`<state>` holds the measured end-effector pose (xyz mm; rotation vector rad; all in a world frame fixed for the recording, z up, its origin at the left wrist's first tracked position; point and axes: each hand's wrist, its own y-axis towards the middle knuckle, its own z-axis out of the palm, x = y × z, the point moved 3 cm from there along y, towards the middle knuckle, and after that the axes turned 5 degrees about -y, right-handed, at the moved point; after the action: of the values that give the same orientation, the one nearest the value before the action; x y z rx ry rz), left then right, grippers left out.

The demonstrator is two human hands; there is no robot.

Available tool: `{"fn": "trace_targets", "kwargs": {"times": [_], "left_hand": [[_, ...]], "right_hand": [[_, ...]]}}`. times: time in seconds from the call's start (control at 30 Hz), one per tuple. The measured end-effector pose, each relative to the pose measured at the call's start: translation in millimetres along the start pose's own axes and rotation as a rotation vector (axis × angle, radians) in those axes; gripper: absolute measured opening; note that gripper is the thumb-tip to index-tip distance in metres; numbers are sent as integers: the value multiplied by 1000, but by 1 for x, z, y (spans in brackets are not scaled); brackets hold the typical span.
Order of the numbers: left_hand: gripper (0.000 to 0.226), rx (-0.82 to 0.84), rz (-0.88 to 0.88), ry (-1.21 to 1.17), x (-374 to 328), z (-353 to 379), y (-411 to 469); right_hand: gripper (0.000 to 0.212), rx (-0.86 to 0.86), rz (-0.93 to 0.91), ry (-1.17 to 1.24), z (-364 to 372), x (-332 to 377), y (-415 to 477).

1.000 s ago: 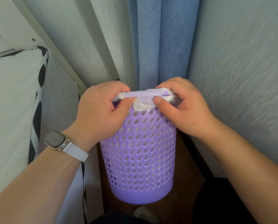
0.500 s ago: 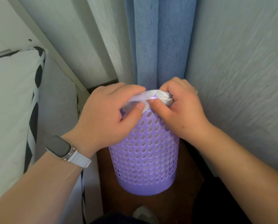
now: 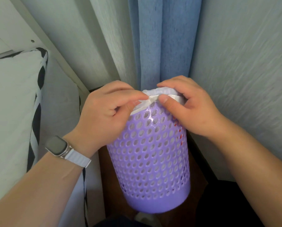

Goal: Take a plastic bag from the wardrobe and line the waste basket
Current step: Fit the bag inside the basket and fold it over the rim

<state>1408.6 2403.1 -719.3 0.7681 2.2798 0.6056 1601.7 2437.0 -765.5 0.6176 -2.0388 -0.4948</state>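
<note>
- Purple basket stands on the brown floor in the corner, blue curtain at its twelve o'clock.
- White plastic bag is folded over the basket's rim, bunched at the near edge.
- Left hand, at the rim's nine o'clock, fingers curled tight, pinching the bag's gathered edge.
- Right hand, at three o'clock, thumb pressing the bag's band, other fingers hooked over the rim.
- Watch on the left wrist; white cushion at nine o'clock.
</note>
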Motion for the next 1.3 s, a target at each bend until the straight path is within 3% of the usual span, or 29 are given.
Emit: {"fn": "trace_targets", "kwargs": {"times": [0.17, 0.37, 0.63, 0.87, 1.1, 1.3], "left_hand": [[15, 10, -13, -49, 5, 5, -4], [13, -42, -28, -72, 2, 3, -3], [18, -63, -233, -41, 4, 5, -6], [19, -61, -38, 322, -5, 12, -7], [26, -12, -42, 177, -6, 8, -3], [26, 10, -7, 341, -5, 7, 1]], "right_hand": [[24, 28, 72, -4, 7, -9, -3], [30, -7, 43, -68, 13, -4, -6], [26, 29, 47, -46, 10, 2, -5], [22, 12, 0, -99, 10, 7, -5], [22, -81, -29, -197, 13, 15, -7], [18, -17, -28, -148, 20, 19, -7]]}}
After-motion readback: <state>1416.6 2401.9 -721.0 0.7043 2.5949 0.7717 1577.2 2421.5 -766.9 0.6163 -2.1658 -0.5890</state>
